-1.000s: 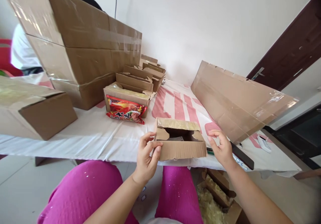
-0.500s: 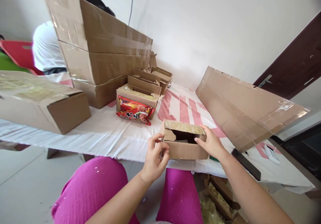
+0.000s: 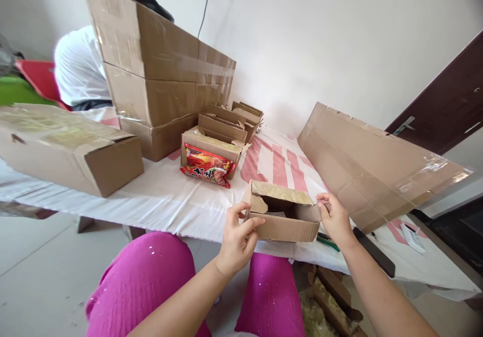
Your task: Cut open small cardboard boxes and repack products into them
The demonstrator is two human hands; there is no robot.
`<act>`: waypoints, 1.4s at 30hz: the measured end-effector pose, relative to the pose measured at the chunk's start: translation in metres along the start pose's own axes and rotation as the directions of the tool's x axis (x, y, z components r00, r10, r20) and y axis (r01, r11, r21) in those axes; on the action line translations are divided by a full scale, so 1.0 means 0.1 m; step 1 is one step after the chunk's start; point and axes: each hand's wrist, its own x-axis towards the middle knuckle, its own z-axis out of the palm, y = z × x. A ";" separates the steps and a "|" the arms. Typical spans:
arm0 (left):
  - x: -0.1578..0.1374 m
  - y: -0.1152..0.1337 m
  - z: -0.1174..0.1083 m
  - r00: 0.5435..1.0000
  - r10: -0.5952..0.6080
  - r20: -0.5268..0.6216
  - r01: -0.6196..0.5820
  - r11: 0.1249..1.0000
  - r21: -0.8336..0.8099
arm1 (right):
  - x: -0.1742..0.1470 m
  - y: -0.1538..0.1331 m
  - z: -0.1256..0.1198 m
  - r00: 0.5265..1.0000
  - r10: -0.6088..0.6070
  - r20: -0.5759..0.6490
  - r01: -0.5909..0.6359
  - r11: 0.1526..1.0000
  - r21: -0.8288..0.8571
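A small cardboard box (image 3: 287, 229) sits at the table's front edge, its top partly open with a taped flap along the back. My left hand (image 3: 238, 236) grips its left front corner, index finger along the front rim. At the right end, my right hand (image 3: 335, 221) pinches the side edge between thumb and fingers. Something pale shows inside the box, too dark to name. Beyond it, a red food packet (image 3: 208, 166) leans on another small carton (image 3: 215, 144). A green-handled tool (image 3: 328, 242) lies partly hidden beside my right wrist.
Large taped cartons (image 3: 169, 95) stand at the left, with a long box (image 3: 71, 148) nearer me. A cardboard panel (image 3: 370, 161) stands at the right. A phone (image 3: 374, 252) lies near the right edge. Cardboard scraps (image 3: 332, 302) are below. A person in a white shirt (image 3: 81, 68) sits behind the cartons.
My right hand has moved from the box's opening to its right end. The right side of the opening now shows wider. My left hand stays at the left corner; the view has shifted slightly.
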 end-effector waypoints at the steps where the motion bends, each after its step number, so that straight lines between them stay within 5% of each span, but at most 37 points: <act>1: 0.00 -0.01 0.00 1.000 0.003 -0.001 -0.003 1.000 0.009 | 0.00 0.01 0.00 0.998 -0.050 -0.032 0.048 0.998 -0.051; 6: -0.02 -0.03 0.02 1.000 0.000 0.001 0.000 1.000 0.030 | -0.03 -0.25 -0.06 0.954 -0.298 0.018 0.293 0.926 -0.237; 14: -0.01 -0.02 0.02 1.000 0.004 0.016 -0.005 0.999 0.047 | -0.21 -0.84 0.03 0.833 -0.446 0.327 0.476 0.879 -0.013; 21: 0.01 -0.01 0.00 1.000 0.013 0.018 -0.014 0.998 0.054 | -0.13 -0.81 0.13 0.815 -0.206 0.541 0.319 0.940 -0.122; 30: 0.00 -0.02 0.02 1.000 0.003 0.016 -0.004 0.997 0.075 | 0.04 -0.51 0.22 0.886 -0.203 0.417 0.301 0.935 -0.186; 34: 0.00 -0.02 0.04 1.000 -0.001 0.006 0.001 0.996 0.085 | 0.21 -0.38 0.24 0.847 -0.154 0.509 0.291 0.936 -0.200; 39: -0.01 -0.02 0.04 1.000 -0.013 0.011 0.012 0.997 0.079 | 0.38 -0.27 0.24 0.717 -0.109 0.688 0.246 0.964 -0.103; 42: -0.02 -0.04 0.03 0.999 -0.031 0.017 0.030 0.999 0.035 | 0.42 -0.27 0.24 0.698 -0.127 0.704 0.257 0.963 -0.082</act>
